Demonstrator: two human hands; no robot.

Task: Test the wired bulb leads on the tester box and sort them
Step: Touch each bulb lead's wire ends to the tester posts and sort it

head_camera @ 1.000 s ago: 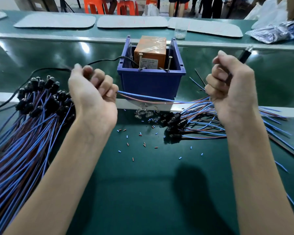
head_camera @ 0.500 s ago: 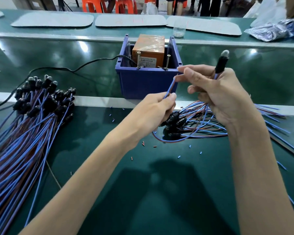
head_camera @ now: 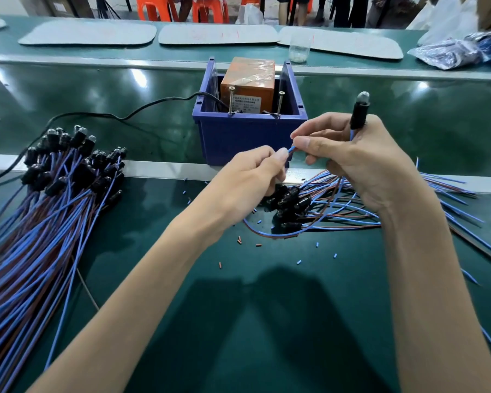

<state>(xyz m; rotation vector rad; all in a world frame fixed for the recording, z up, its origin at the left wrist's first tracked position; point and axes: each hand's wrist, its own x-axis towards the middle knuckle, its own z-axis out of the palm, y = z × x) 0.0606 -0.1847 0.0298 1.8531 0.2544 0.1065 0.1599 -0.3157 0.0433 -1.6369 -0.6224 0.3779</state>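
Head camera looks down on one bulb lead (head_camera: 357, 116): my right hand (head_camera: 360, 165) grips its black holder upright, bulb on top, and my left hand (head_camera: 253, 177) pinches the blue wire end (head_camera: 292, 150) just before the blue tester box (head_camera: 250, 137). Under both hands a small pile of leads (head_camera: 323, 207) lies on the green desk (head_camera: 267, 307); a big bundle (head_camera: 54, 199) lies at the left.

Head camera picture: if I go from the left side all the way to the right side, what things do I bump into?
Big pile of bulb leads → left hand, pinching a blue wire end → right hand, holding one bulb lead → plastic bag at the far right.
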